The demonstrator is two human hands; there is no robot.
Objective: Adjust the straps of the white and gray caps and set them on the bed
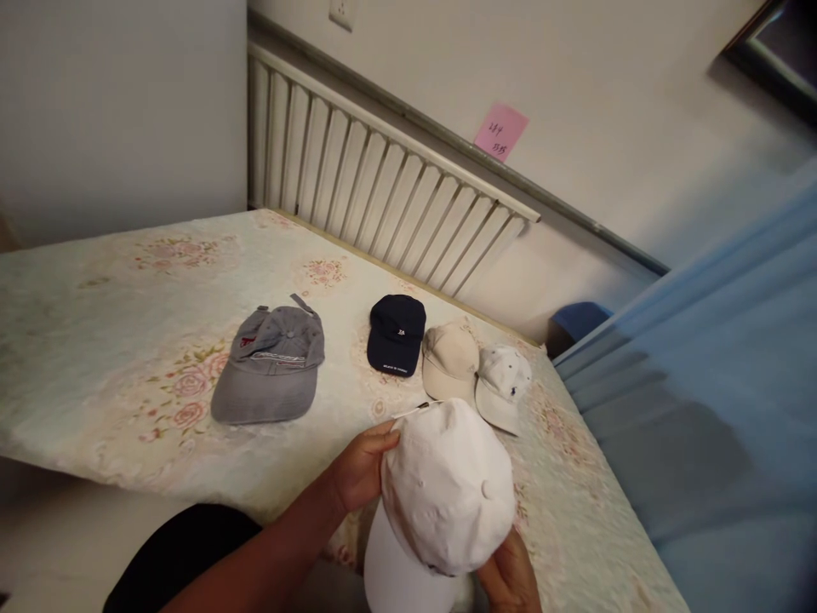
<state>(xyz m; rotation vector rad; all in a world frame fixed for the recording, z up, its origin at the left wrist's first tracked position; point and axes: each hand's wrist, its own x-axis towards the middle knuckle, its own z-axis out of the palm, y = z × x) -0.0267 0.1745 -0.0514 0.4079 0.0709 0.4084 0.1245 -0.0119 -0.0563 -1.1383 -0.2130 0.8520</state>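
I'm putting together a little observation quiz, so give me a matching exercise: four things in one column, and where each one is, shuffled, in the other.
Things
1. Grey cap
2. Beige cap
3. Pink note
4. Front white cap

Places
A. Against the wall, above the radiator
B. In the left hand and right hand
C. On the cloth, left of all the other caps
D. Between the dark cap and the rear white cap

Pairs: 1-C, 2-D, 3-A, 4-B
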